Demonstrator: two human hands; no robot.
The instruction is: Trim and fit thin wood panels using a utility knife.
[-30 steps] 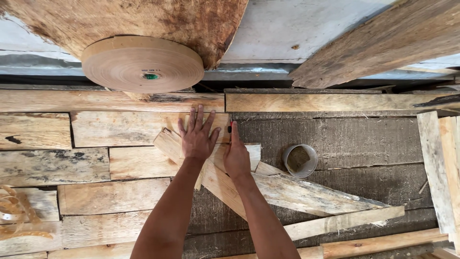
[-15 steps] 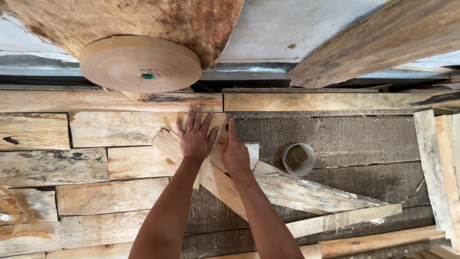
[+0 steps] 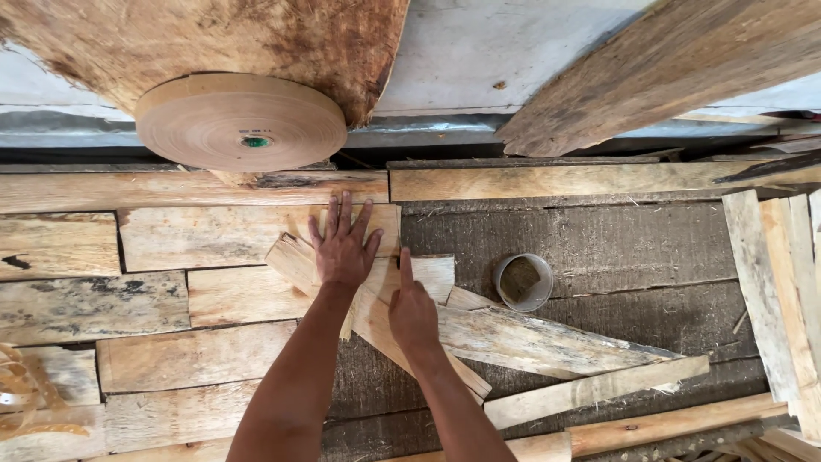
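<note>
Head view, looking down on a workbench (image 3: pixel 616 235) of dark grey wood. Left hand (image 3: pixel 344 244) flat and wide open, fingers spread, palm pressed on a slanted veneer strip (image 3: pixel 295 261) near the middle of the workbench; gripping nothing, only pressing down. Right hand (image 3: pixel 413 310) just beside it, toward the near edge, resting on the same pile with the index finger stretched out and the other fingers curled in; cannot tell if anything is pinched under it. Under both hands, several loose pale veneer pieces (image 3: pixel 522 338) crossing each other, fanning out toward the right and the near edge. On the left half of the workbench, flat veneer sheets (image 3: pixel 214 235) laid side by side in rows, edges touching. Small round tin (image 3: pixel 522 281) standing upright just right of the hands, apart from them. Big roll of brown paper tape (image 3: pixel 240 120) at the far edge, left of centre. Stack of narrow strips (image 3: pixel 774 282) at the right edge.
</note>
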